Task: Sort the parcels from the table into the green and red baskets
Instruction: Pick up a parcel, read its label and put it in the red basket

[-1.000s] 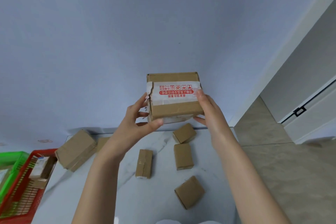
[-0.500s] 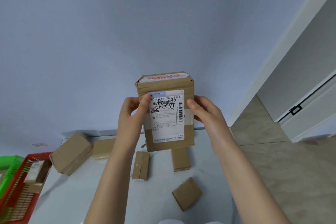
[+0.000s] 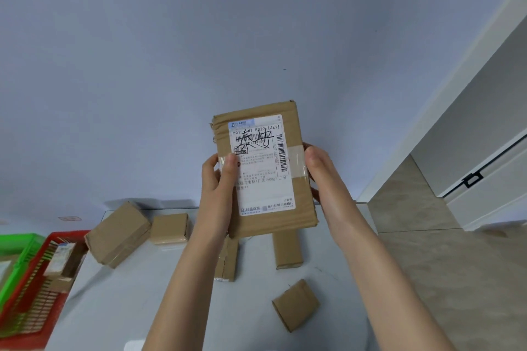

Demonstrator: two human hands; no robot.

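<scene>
A brown cardboard parcel (image 3: 296, 208) with a white shipping label facing me is held up above the table. My left hand (image 3: 219, 179) grips its left edge, thumb on the label. My right hand (image 3: 322, 171) grips its right edge. Several smaller brown parcels lie on the white table (image 3: 142, 293): a large one (image 3: 117, 234) at the left, one (image 3: 169, 228) beside it, two (image 3: 286, 251) under the held parcel, one (image 3: 295, 303) nearer me. The red basket (image 3: 31, 288) at the far left holds labelled parcels; the green basket (image 3: 17, 248) stands just beyond it.
A plain wall rises behind the table. Tiled floor (image 3: 456, 279) lies to the right of the table, with a white door frame (image 3: 427, 94) and a cabinet with a black handle (image 3: 472, 179) further right.
The parcel was turned from its taped side to its label face and now tilts slightly, label fully toward me. Both hands shifted to grip its left and right edges.
</scene>
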